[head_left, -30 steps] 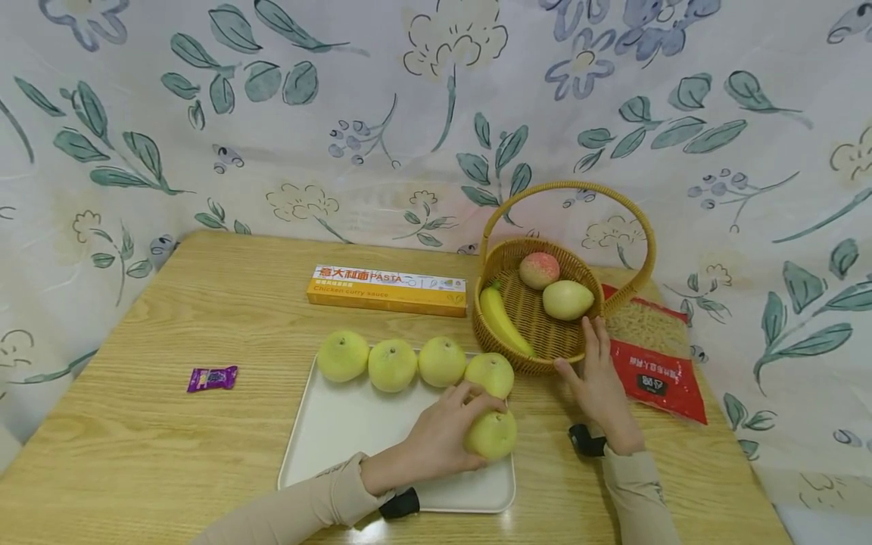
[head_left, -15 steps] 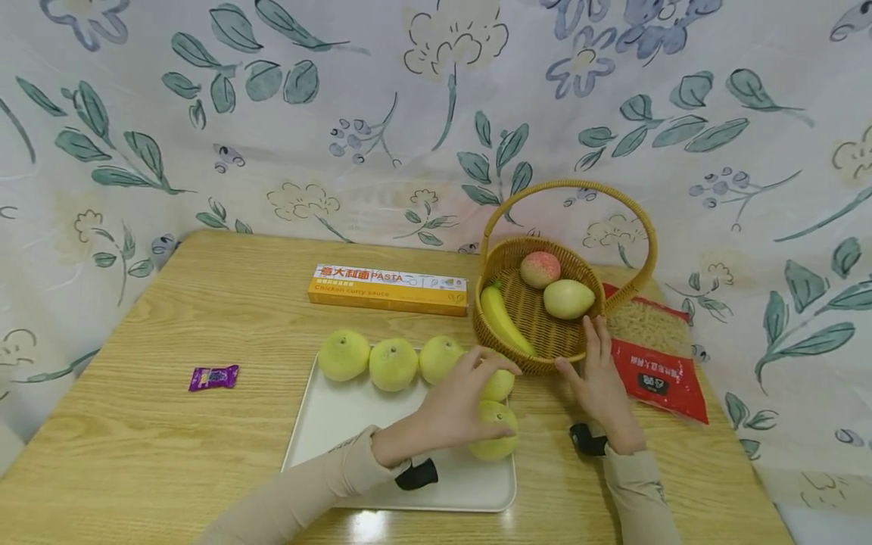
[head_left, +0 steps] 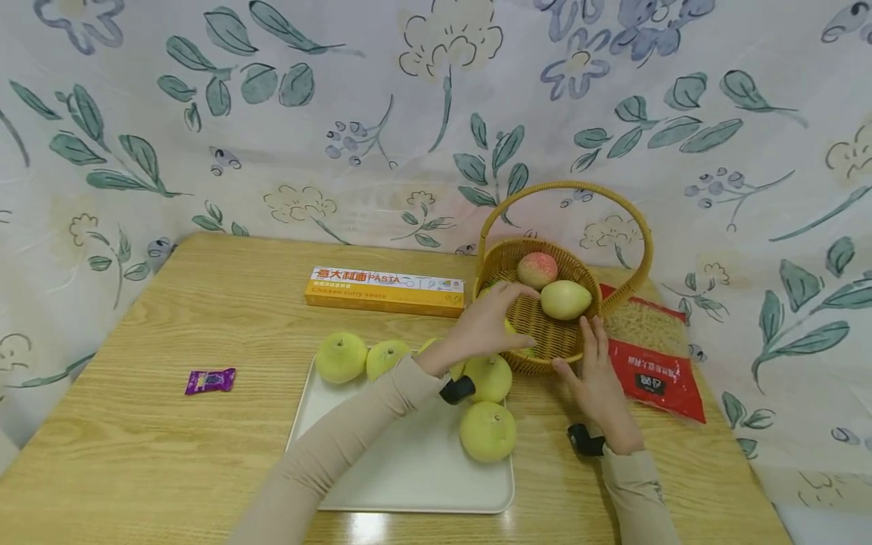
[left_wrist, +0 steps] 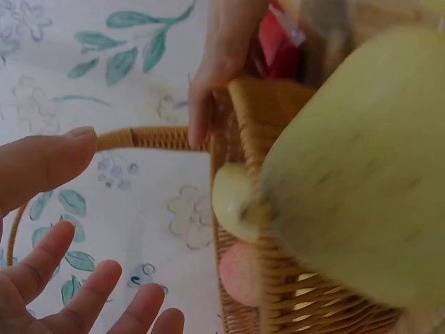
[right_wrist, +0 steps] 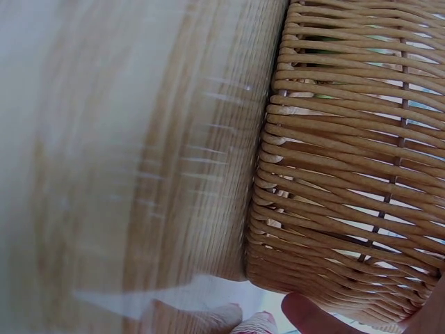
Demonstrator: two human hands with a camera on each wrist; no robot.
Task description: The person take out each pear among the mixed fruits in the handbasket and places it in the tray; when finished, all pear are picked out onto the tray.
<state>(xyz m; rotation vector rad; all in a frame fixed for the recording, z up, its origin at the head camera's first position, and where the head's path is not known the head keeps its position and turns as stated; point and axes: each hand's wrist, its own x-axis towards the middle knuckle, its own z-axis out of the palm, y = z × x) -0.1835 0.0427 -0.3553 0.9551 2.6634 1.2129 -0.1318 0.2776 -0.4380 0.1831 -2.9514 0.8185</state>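
My left hand (head_left: 489, 322) is over the left part of the wicker basket (head_left: 545, 365), thumb and fingers spread apart, holding nothing. Its fingers (left_wrist: 94, 289) show bare in the left wrist view. Most of the banana (head_left: 509, 328) is hidden beneath this hand. Farther inside the basket lie a peach (head_left: 537, 270) and a pale green-yellow fruit (head_left: 565, 300). My right hand (head_left: 599, 386) rests its extended fingers and thumb against the basket's front right rim. Several yellow-green pomelos (head_left: 487, 432) sit along the far and right edges of the white tray (head_left: 415, 496).
A pasta box (head_left: 384, 291) lies behind the tray. Right of the basket is a red pasta bag (head_left: 657, 371), partly under the tall handle (head_left: 568, 185). A purple-wrapped sweet (head_left: 210, 381) lies at left. Floral cloth (head_left: 381, 113) hangs behind the table.
My left hand let go of the nearest pomelo at the tray's right edge, then rose and moved away over the basket. My right hand has stayed at the basket rim.
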